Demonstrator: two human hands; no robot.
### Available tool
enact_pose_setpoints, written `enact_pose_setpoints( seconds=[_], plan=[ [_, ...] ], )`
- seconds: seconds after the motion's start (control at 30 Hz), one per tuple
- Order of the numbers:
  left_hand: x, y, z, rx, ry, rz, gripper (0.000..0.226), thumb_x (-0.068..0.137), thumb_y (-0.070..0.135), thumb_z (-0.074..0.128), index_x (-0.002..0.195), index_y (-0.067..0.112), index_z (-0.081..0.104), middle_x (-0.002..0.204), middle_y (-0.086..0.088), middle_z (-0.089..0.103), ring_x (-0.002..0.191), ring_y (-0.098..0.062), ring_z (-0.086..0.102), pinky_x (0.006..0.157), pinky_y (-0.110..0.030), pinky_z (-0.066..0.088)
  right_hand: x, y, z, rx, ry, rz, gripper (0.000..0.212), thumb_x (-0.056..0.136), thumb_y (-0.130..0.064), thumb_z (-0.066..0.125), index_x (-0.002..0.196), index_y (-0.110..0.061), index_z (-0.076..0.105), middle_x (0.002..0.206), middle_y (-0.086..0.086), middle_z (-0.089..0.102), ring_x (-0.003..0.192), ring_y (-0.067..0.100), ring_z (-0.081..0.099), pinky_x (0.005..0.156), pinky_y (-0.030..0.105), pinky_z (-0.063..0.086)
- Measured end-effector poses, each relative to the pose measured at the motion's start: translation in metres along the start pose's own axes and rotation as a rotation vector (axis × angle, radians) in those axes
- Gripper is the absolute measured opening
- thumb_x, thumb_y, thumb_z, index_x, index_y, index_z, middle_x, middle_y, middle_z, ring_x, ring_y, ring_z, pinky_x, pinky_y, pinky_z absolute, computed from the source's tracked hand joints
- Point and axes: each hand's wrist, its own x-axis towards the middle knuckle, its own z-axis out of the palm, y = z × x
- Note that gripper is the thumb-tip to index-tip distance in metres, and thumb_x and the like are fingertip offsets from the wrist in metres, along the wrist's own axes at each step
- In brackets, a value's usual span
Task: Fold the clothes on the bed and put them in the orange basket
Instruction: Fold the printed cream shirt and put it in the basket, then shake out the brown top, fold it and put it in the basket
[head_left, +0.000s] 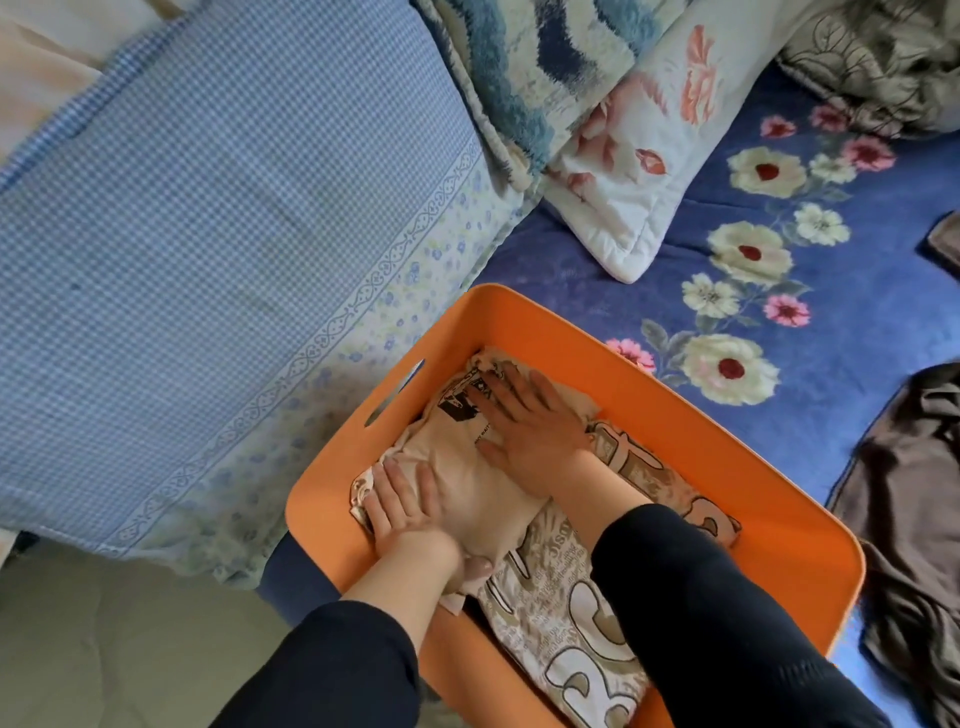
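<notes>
The orange basket (675, 415) sits on the bed's blue flowered blanket, at the lower middle of the head view. Inside it lies a folded cream garment (470, 486) with a black print, on top of a folded beige garment (566, 618) with large letters. My left hand (408, 512) presses flat on the near left end of the cream garment. My right hand (530, 415) presses flat on its far end, fingers spread. Both sleeves are dark.
A brown garment (909, 499) lies unfolded on the blanket right of the basket. A flowered white pillow (639, 171) and a blue shaggy cushion (524, 67) lie behind it. A blue checked cover (208, 218) fills the left. Bare floor (104, 649) shows at bottom left.
</notes>
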Motion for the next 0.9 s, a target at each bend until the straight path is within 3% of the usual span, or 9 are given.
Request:
enact_pose_setpoints(
  seconds=[0.1, 0.2, 0.27, 0.37, 0.47, 0.57, 0.7, 0.9],
  plan=[
    [-0.012, -0.001, -0.011, -0.011, -0.023, 0.039, 0.132, 0.074, 0.079, 0.051, 0.14, 0.002, -0.035, 0.144, -0.034, -0.037, 0.135, -0.049, -0.033, 0.111, -0.055, -0.017, -0.026, -0.005, -0.019, 0.139, -0.022, 0.017, 0.073, 0.098, -0.044, 0.038, 0.154, -0.026, -0.005, 0.162, 0.002, -0.007, 0.148, 0.023, -0.012, 0.117, 0.042, -0.01],
    [-0.035, 0.002, -0.025, -0.174, 0.043, 0.1, 0.121, 0.08, 0.054, 0.064, 0.147, 0.004, -0.024, 0.153, -0.025, -0.026, 0.139, -0.044, -0.03, 0.114, -0.054, -0.012, -0.07, 0.002, -0.04, 0.232, 0.037, 0.067, 0.074, 0.098, -0.038, 0.043, 0.154, -0.022, -0.002, 0.163, 0.004, 0.002, 0.149, 0.024, -0.003, 0.119, 0.043, 0.0],
    [-0.058, 0.014, -0.027, -0.323, 0.161, 0.183, 0.103, 0.088, 0.043, 0.058, 0.151, 0.01, -0.015, 0.157, -0.018, -0.02, 0.142, -0.038, -0.027, 0.117, -0.051, -0.009, -0.108, 0.009, -0.052, 0.182, 0.101, 0.105, 0.07, 0.099, -0.041, 0.039, 0.154, -0.017, 0.004, 0.162, 0.005, 0.01, 0.149, 0.022, 0.005, 0.119, 0.04, 0.009],
    [-0.097, 0.044, -0.025, -0.474, 0.446, 0.353, 0.078, 0.095, 0.04, 0.049, 0.153, 0.012, 0.006, 0.161, -0.015, 0.0, 0.148, -0.031, -0.008, 0.119, -0.042, -0.001, -0.171, 0.021, -0.06, 0.182, 0.196, 0.181, 0.063, 0.1, -0.042, 0.038, 0.152, -0.012, 0.021, 0.156, 0.008, 0.028, 0.145, 0.026, 0.022, 0.115, 0.04, 0.022],
    [-0.151, 0.088, -0.01, -0.566, 0.654, 0.563, 0.058, 0.096, 0.022, 0.047, 0.149, 0.012, 0.025, 0.16, -0.01, 0.015, 0.148, -0.023, 0.005, 0.119, -0.034, 0.005, -0.257, 0.046, -0.053, 0.192, 0.358, 0.235, 0.052, 0.089, -0.039, 0.044, 0.129, -0.008, 0.056, 0.128, 0.011, 0.06, 0.122, 0.031, 0.054, 0.095, 0.04, 0.048],
    [-0.191, 0.134, 0.007, -0.58, 0.762, 0.72, 0.051, 0.093, 0.01, 0.047, 0.143, 0.01, 0.037, 0.158, -0.008, 0.023, 0.147, -0.021, 0.011, 0.117, -0.03, 0.005, -0.335, 0.072, -0.031, 0.201, 0.413, 0.337, 0.044, 0.078, -0.034, 0.06, 0.114, -0.008, 0.062, 0.113, 0.007, 0.064, 0.107, 0.029, 0.061, 0.081, 0.036, 0.052],
    [-0.248, 0.213, 0.06, -0.392, 0.761, 0.889, 0.051, 0.087, 0.006, 0.051, 0.137, 0.006, 0.044, 0.156, -0.014, 0.025, 0.147, -0.027, 0.015, 0.117, -0.03, 0.005, -0.449, 0.102, 0.02, 0.247, 0.375, 0.566, 0.047, 0.077, -0.039, 0.044, 0.107, -0.009, 0.065, 0.104, 0.006, 0.066, 0.097, 0.029, 0.063, 0.075, 0.035, 0.052],
    [-0.298, 0.31, 0.174, -0.158, 0.497, 0.788, 0.051, 0.094, 0.022, 0.045, 0.144, 0.015, 0.035, 0.161, -0.008, 0.008, 0.149, -0.023, 0.0, 0.117, -0.035, 0.012, -0.581, 0.135, 0.126, 0.295, 0.2, 0.763, 0.045, 0.074, -0.044, 0.038, 0.091, -0.014, 0.067, 0.089, 0.001, 0.065, 0.083, 0.025, 0.064, 0.061, 0.033, 0.053]
  ],
)
